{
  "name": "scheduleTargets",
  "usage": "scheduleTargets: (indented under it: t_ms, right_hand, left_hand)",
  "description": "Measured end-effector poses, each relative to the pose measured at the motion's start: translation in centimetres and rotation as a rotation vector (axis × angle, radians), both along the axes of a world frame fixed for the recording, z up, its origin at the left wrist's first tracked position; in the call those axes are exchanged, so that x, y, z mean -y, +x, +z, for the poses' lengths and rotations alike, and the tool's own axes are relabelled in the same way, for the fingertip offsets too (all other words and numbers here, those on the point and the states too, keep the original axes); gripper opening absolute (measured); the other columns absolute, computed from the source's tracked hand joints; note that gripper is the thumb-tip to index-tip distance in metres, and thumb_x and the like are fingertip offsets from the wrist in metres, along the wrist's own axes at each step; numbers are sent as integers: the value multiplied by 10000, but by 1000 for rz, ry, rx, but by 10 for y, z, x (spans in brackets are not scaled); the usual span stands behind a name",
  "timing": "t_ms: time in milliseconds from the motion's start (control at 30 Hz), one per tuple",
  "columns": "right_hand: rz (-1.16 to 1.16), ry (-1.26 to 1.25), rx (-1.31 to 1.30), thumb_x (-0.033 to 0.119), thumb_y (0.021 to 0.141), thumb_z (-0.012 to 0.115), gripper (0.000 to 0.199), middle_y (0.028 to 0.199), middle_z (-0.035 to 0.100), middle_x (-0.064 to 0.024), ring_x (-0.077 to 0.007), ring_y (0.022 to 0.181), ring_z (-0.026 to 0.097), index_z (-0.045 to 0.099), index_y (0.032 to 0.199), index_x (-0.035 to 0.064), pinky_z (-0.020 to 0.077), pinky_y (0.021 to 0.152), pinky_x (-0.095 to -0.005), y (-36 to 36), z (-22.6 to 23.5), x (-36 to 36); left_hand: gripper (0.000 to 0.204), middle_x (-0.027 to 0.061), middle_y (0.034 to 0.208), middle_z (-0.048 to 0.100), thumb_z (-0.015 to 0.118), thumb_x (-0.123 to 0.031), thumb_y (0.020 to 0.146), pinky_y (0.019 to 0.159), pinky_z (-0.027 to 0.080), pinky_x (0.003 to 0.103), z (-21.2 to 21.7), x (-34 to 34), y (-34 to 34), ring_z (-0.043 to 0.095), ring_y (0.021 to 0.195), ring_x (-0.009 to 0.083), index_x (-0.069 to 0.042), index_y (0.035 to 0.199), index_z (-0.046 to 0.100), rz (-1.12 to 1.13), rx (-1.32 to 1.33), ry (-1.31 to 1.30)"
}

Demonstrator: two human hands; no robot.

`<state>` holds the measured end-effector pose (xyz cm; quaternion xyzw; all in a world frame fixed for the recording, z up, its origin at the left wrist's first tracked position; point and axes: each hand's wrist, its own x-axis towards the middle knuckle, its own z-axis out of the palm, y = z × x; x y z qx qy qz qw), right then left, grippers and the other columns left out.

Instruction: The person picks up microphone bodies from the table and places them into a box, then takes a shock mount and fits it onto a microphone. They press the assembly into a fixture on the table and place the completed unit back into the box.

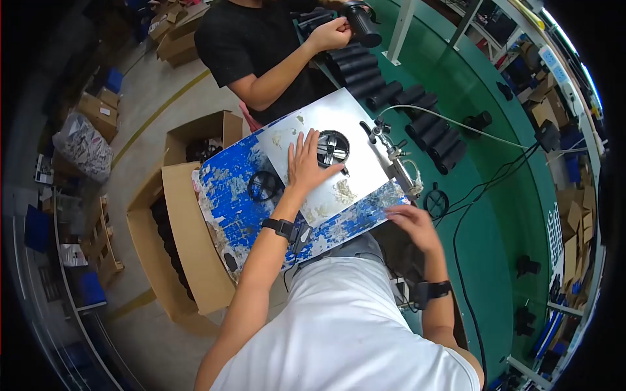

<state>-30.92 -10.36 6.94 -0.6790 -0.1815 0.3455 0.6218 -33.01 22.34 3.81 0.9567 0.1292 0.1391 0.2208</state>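
Observation:
A round black plastic ring with spokes inside (pixel 333 148) lies on the silver metal plate (pixel 287 140) that covers part of the worktable. My left hand (pixel 304 163) rests against its left side, fingers stretched and thumb reaching along its near edge. A second spoked black ring (pixel 262 186) sits on the table's worn blue surface, left of my wrist. At the table's right edge is my right hand (pixel 415 225), its fingers loosely extended and nothing visible in them. Just beyond it, a metal pneumatic fixture with a hose (pixel 399 163) stands at the plate's right side.
Across the table a person in black (pixel 261 58) holds a black cylinder (pixel 362 25). Several more black cylinders (pixel 355 72) line the green bench (pixel 502 215). Another spoked ring (pixel 436 201) and black cables lie there. An open cardboard box (pixel 202 241) stands at the left.

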Motion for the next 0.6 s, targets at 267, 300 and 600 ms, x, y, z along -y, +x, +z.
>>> scheduleTargets:
  t_ms: [267,300,600]
  right_hand:
    - [-636,60,115,279,951,502,319,1064,660,-62,-130,969,609,600,1150,50,444,760,-252,139,2,-8]
    - [-531,4,159,294,954,504,348,1146,645,-65,-150,1064,597,588,1193,56,443,815,-272,159,-14,-19]
    - [335,-582,792,261,949,482,346,1162,594,-157,-247,1069,581,598,1162,15,451,916,-370,218,-69,-35]
  left_hand:
    - [1021,169,1461,357,750,-550,647,1138,81,494,9,-21,6,212,1405,348,-79,1437,306,-157,-40,-57]
    - [1027,169,1458,362,757,-546,641,1138,81,492,9,-18,7,210,1406,346,-78,1437,309,-149,-44,-71]
    - [1051,166,1460,359,769,-552,625,1141,90,485,3,-23,2,207,1408,338,-53,1430,313,-152,-40,-80]
